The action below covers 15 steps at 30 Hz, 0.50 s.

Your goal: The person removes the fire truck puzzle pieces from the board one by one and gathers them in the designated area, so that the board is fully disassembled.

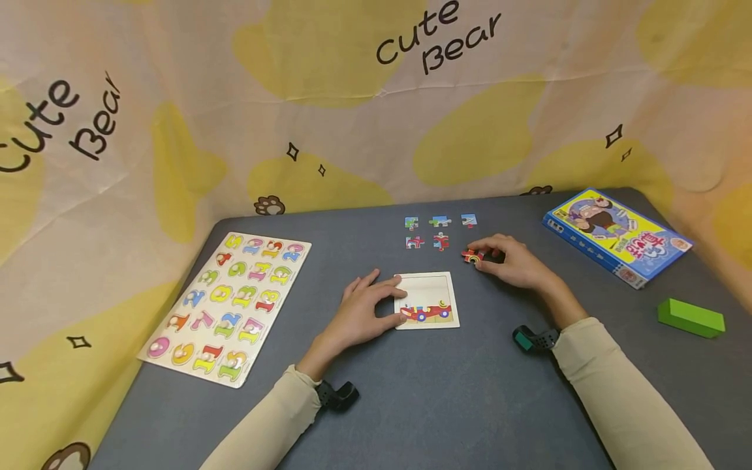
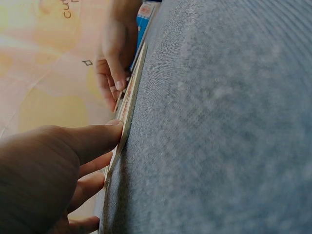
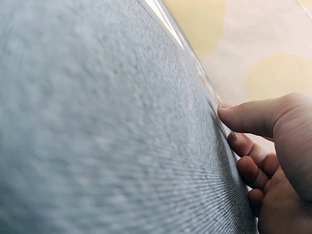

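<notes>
In the head view, a small square puzzle board [image 1: 424, 294] lies in front of me, with joined pieces showing a red vehicle [image 1: 427, 312] along its bottom. My left hand [image 1: 363, 310] rests at the board's left side, thumb and extended fingers touching its edge and face. To the right, my right hand [image 1: 512, 262] pinches a red and yellow jigsaw piece [image 1: 472, 256] between thumb and fingers, low at the table. The right wrist view shows the thumb and fingertips [image 3: 226, 112] right at the table surface. Behind the board lie several loose jigsaw pieces [image 1: 439, 222].
A number puzzle board [image 1: 267, 261] lies on the grey table [image 1: 405, 405] at the left. On the right are a blue and yellow box [image 1: 617, 235] and a green block [image 1: 691, 318]. A printed cloth [image 1: 346, 130] hangs behind the table.
</notes>
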Each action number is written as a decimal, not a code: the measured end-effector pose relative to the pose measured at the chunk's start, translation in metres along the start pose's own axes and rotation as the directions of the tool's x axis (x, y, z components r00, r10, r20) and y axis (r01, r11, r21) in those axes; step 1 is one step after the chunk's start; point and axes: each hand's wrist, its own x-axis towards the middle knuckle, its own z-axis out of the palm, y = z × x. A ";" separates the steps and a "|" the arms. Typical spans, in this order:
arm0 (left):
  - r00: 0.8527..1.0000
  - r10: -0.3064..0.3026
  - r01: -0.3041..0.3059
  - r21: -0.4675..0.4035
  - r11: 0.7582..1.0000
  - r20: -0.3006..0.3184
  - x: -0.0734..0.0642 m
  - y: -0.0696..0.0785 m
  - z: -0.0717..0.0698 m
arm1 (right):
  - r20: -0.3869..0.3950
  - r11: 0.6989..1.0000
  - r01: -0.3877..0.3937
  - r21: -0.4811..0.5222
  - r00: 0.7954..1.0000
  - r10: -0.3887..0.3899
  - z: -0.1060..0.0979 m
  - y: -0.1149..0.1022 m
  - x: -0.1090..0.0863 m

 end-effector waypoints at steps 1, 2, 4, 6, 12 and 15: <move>1.000 -0.003 0.003 0.000 1.000 0.003 0.000 0.000 0.000 | -0.003 1.000 0.003 0.000 1.000 -0.003 0.000 0.001 0.001; 1.000 -0.006 0.006 0.000 1.000 0.003 0.000 0.000 0.000 | -0.006 1.000 0.004 -0.002 1.000 -0.004 -0.001 0.001 0.003; 1.000 -0.008 0.008 0.000 1.000 0.002 -0.001 0.000 0.000 | -0.011 1.000 0.007 -0.007 1.000 -0.007 -0.001 0.003 0.005; 1.000 -0.011 0.011 0.000 1.000 0.003 -0.001 0.000 0.000 | -0.009 1.000 0.004 -0.011 1.000 -0.004 -0.002 0.005 0.008; 1.000 -0.009 0.009 0.000 1.000 0.006 -0.001 -0.001 0.000 | 0.007 1.000 -0.010 -0.028 1.000 0.011 -0.005 0.009 0.016; 1.000 -0.008 0.008 -0.003 1.000 0.006 0.000 -0.002 0.001 | 0.012 0.999 -0.014 -0.034 1.000 0.014 -0.006 0.011 0.019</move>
